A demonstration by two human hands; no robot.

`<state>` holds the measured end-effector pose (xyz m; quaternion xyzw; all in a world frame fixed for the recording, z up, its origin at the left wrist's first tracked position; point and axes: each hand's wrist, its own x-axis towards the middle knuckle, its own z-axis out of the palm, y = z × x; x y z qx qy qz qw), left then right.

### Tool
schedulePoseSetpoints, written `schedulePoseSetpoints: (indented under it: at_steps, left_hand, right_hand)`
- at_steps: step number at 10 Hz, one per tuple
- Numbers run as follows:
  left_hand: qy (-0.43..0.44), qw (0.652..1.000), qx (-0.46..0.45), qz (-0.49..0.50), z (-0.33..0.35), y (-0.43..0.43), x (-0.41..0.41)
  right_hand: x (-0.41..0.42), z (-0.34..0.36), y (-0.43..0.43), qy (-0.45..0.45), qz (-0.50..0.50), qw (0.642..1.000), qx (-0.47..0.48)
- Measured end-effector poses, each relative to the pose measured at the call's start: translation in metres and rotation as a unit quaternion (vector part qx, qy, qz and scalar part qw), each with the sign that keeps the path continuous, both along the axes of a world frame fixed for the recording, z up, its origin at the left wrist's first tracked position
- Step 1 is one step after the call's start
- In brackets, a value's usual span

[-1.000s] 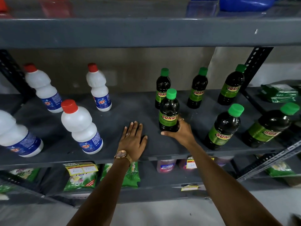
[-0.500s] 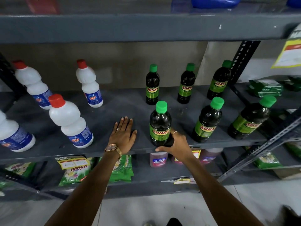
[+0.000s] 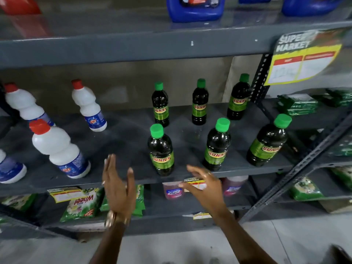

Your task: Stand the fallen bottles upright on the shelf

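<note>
Left hand: open and empty, palm turned inward, fingers spread, in front of the shelf edge; grip holds nothing.
Right hand: open and empty, fingers loosely curled, also clear of the shelf; nothing in its grip.
Near bottle: dark with a green cap, upright at the shelf front, just beyond and between the two hands, touching neither.
Other dark bottles: two more in the front row, beyond and to the right of the right hand; three in the back row. All stand.
White bottles: red-capped; one beyond and to the left of the left hand, another further back, two more at the left edge. They look slanted, but the wide lens bends the sides of the view; each seems to sit on its base.
Task state: I see no bottle lying down on this shelf, so the job looks done or nearly so.
Handling: the dark bottles look full, so fairly heavy for their size; smooth plastic, stiff enough for a firm squeeze, likely slick above the label.
Where to hold: around the labelled waist, thumb opposite fingers, low enough that the bottle does not swing.
Risk: they stand near the front edge and tip easily if knocked.
</note>
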<state>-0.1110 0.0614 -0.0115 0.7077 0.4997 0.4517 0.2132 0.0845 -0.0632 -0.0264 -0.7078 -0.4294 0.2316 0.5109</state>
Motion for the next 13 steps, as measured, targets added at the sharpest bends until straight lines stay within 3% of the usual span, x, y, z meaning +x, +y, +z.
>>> schedulePoseSetpoints:
  at_steps: [1,2,3,4,5,7,10,12,13]
  left_hand:
    - [-0.009,0.993,0.08,-0.081,0.011,-0.07,0.03]
    - [0.005,0.966,0.116,-0.229,0.007,-0.103,0.095]
    - [-0.036,0.974,-0.013,-0.224,-0.002,-0.097,0.16]
    - [-0.014,0.976,-0.092,-0.195,-0.019,-0.078,0.192]
    - [0.035,0.981,-0.076,-0.173,-0.031,-0.076,0.196]
    - [-0.003,0.988,-0.072,-0.136,-0.031,-0.079,0.199]
    - [0.013,0.985,-0.106,-0.138,-0.029,-0.073,0.192]
    - [0.024,0.982,-0.128,-0.137,-0.023,-0.077,0.19]
    - [0.02,0.978,-0.117,-0.173,-0.024,-0.075,0.187]
  right_hand:
    - [0.036,0.0,-0.054,-0.016,-0.201,0.975,0.098]
    - [0.1,0.005,-0.075,-0.026,-0.33,0.932,0.148]
    - [0.16,0.0,-0.07,-0.053,-0.324,0.941,0.088]
    - [0.183,-0.002,-0.062,-0.022,-0.225,0.974,0.028]
    - [0.192,-0.014,-0.061,-0.048,-0.214,0.976,0.005]
    - [0.195,-0.026,-0.062,-0.068,-0.176,0.982,-0.016]
    - [0.189,-0.014,-0.07,-0.051,-0.158,0.985,-0.045]
    - [0.181,0.001,-0.084,0.003,-0.148,0.989,0.007]
    - [0.161,0.031,-0.11,-0.012,-0.186,0.971,0.148]
